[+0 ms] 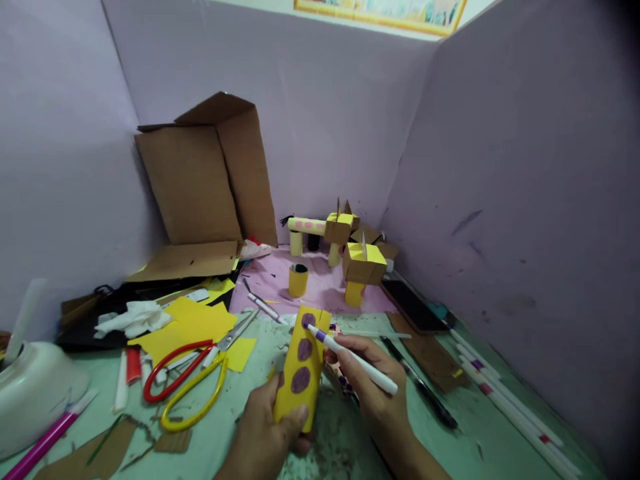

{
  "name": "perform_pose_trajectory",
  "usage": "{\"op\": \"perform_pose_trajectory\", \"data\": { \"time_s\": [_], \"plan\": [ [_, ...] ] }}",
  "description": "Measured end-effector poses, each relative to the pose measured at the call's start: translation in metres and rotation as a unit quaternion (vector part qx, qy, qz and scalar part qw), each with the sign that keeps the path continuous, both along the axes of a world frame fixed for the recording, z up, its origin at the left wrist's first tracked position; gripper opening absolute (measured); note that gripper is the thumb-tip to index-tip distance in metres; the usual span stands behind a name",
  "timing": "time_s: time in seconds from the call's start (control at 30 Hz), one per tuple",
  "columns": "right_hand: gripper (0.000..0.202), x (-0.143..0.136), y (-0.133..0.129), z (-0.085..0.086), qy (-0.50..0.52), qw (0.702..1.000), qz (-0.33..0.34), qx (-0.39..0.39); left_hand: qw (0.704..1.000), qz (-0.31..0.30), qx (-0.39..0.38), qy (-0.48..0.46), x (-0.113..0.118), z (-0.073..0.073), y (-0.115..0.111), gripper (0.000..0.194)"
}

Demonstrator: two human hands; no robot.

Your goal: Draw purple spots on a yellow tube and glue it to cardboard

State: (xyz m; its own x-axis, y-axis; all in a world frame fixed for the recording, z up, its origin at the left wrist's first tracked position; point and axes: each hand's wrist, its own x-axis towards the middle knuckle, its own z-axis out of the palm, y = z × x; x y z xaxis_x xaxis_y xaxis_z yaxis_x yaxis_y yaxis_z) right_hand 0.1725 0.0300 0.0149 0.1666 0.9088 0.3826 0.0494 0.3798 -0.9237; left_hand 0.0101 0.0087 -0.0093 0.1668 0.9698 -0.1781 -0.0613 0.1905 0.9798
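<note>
A yellow paper tube (294,360), flattened and tilted, is gripped near its lower end by my left hand (270,427). Three purple spots run down its face. My right hand (373,383) pinches a white marker (360,367) with a purple band, its tip touching the topmost spot. Behind them stands a short yellow paper ring (298,281). To its right is a yellow-topped cardboard box head (365,263) on a yellow tube. Farther back, a spotted tube animal (307,225) has a similar box head.
Scissors (200,373) with red and yellow handles lie on the left beside yellow paper scraps (185,323) and crumpled tissue (134,319). A folded cardboard box (195,183) leans at the back left. At right are a phone (414,305), a black pen (425,387) and white sticks (515,407).
</note>
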Motion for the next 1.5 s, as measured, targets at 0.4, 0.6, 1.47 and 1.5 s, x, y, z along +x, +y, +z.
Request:
{"op": "perform_pose_trajectory", "data": {
  "time_s": [0.4,0.6,1.47,1.5],
  "plan": [
    [0.011,-0.002,-0.003,0.004,0.031,0.999,-0.007,-0.007,0.999,0.004,-0.043,0.024,0.001,0.023,-0.002,0.039],
    [0.011,-0.005,-0.003,0.008,0.048,0.999,-0.018,-0.008,0.998,0.013,-0.05,0.025,0.003,0.028,-0.003,0.038],
    [0.012,-0.005,-0.003,0.012,0.016,0.999,-0.028,-0.009,0.998,0.017,-0.056,0.035,0.004,0.031,-0.003,0.039],
    [0.012,-0.005,-0.003,0.011,0.016,0.999,-0.027,-0.01,0.998,0.019,-0.058,0.032,0.004,0.031,-0.003,0.04]
  ]
}}
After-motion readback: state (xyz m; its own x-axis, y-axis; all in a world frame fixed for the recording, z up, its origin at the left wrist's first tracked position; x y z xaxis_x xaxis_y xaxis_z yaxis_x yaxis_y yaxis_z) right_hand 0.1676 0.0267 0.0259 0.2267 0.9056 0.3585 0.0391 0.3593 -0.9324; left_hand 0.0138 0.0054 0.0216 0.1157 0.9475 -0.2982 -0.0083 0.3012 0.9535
